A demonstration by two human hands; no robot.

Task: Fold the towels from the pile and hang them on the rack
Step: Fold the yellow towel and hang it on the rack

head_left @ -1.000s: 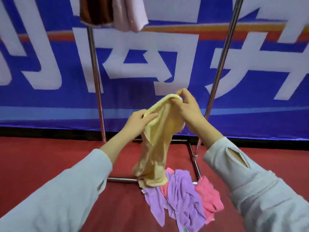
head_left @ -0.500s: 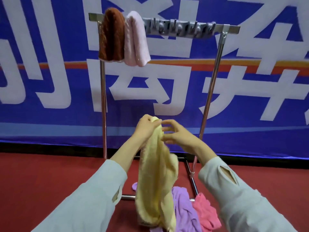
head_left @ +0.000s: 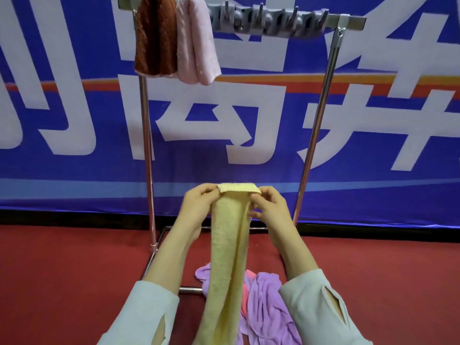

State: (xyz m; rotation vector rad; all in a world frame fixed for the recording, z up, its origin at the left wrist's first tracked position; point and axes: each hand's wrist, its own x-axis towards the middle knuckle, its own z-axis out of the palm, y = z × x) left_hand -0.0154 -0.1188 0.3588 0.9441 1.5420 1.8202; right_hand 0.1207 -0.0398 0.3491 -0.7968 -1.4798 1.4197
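Yellow towel (head_left: 227, 245) hangs narrow, its top edge pinched at both corners, left hand (head_left: 198, 204) and right hand (head_left: 270, 207) close together. I see the rack (head_left: 321, 115) beyond: brown towel (head_left: 155, 38) and pink towel (head_left: 196, 43) at its left end, grey clips (head_left: 268, 19) along the rest. Pile (head_left: 266, 305) on the floor below.

Blue lettered banner (head_left: 373, 190) behind red carpet (head_left: 62, 270)

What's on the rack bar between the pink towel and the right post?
Only a row of grey pegs on the rack bar, no towel, from the pink towel to the right post, seen in the head view.
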